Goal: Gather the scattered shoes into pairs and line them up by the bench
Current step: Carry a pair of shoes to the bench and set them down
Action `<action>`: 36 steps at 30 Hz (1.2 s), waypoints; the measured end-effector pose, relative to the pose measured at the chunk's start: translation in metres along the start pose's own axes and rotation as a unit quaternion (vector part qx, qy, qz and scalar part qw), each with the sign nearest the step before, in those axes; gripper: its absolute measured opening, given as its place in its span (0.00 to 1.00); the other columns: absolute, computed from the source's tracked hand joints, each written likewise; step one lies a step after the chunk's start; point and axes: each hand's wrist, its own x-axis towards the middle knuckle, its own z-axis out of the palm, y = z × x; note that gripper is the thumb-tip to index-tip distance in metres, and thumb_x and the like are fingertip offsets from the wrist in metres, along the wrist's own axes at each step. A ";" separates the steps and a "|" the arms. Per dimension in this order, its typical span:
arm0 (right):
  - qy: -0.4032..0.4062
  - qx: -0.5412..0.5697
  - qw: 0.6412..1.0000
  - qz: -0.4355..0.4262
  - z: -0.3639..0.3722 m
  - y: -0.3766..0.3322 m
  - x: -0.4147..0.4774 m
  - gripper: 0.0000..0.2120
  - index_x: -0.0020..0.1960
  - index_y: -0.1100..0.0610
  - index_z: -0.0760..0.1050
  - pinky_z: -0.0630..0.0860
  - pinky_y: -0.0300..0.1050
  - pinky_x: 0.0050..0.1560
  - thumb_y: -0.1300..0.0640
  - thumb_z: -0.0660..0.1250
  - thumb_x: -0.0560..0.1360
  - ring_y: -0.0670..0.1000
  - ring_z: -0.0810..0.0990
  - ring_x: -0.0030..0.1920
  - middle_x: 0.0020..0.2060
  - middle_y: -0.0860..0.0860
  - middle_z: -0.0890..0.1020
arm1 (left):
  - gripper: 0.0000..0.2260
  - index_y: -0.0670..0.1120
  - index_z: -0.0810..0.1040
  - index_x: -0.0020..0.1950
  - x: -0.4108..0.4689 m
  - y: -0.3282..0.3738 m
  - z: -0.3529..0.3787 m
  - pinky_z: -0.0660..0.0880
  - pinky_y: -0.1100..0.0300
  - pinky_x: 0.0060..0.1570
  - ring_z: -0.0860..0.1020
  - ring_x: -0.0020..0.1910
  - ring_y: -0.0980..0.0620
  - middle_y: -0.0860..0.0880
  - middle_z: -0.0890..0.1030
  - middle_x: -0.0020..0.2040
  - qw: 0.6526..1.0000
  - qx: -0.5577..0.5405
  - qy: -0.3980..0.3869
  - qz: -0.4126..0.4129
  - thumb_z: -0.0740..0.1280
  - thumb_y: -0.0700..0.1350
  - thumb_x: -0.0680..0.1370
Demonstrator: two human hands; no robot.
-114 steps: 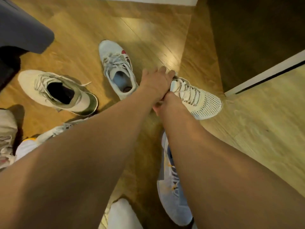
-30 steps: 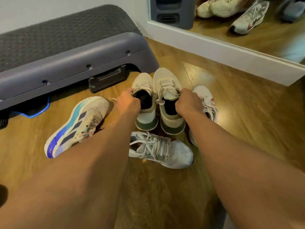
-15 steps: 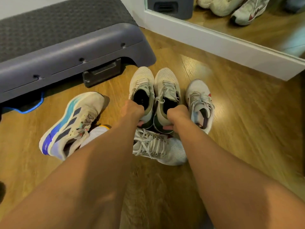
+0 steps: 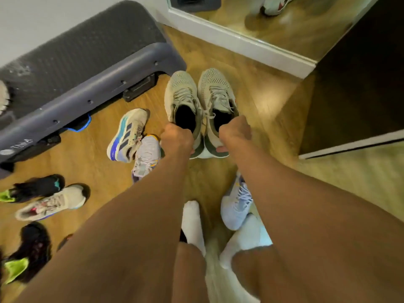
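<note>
Hands grip heel collars, left hand [image 4: 177, 138] on the left beige knit sneaker [image 4: 182, 106], right hand [image 4: 235, 133] on its mate [image 4: 215, 99], keeping the pair side by side, toes toward the step bench [image 4: 91, 68], probably for lining up there.

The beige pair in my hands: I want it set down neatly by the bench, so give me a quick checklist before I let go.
1. Both shoes gripped: left hand and right hand each hold a heel of the beige pair. Ok.
2. Shoes match and point the same way, side by side. Ok.
3. Soles flat on the floor: cannot tell.
4. Beside the bench: near its right end. Ok.
5. Floor ahead of the toes is bare. Ok.
6. Other shoes paired: striped shoe and lilac shoe lie mismatched. Not ok.
</note>
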 end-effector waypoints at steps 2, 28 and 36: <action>-0.004 -0.002 0.999 0.032 -0.043 0.000 -0.061 0.23 0.71 0.60 0.63 0.80 0.57 0.27 0.68 0.62 0.77 0.65 0.81 0.43 0.67 0.60 0.70 | 0.08 0.43 0.66 0.54 -0.067 0.018 -0.030 0.79 0.53 0.23 0.77 0.30 0.43 0.43 0.70 0.48 0.999 0.027 -0.033 0.001 0.60 0.36 0.77; 0.231 0.235 0.926 0.183 -0.378 0.255 -0.475 0.10 0.55 0.64 0.74 0.80 0.58 0.27 0.63 0.64 0.74 0.63 0.82 0.32 0.44 0.61 0.81 | 0.14 0.42 0.78 0.59 -0.594 -0.009 -0.099 0.82 0.48 0.36 0.82 0.36 0.41 0.45 0.81 0.53 0.904 0.188 -0.309 0.228 0.60 0.35 0.75; 0.307 0.303 0.866 0.251 -0.439 0.431 -0.571 0.11 0.53 0.58 0.64 0.80 0.53 0.27 0.61 0.64 0.75 0.61 0.82 0.38 0.39 0.54 0.71 | 0.12 0.44 0.79 0.57 -0.759 -0.114 -0.050 0.82 0.51 0.31 0.81 0.34 0.43 0.45 0.80 0.50 0.833 0.262 -0.360 0.328 0.61 0.36 0.77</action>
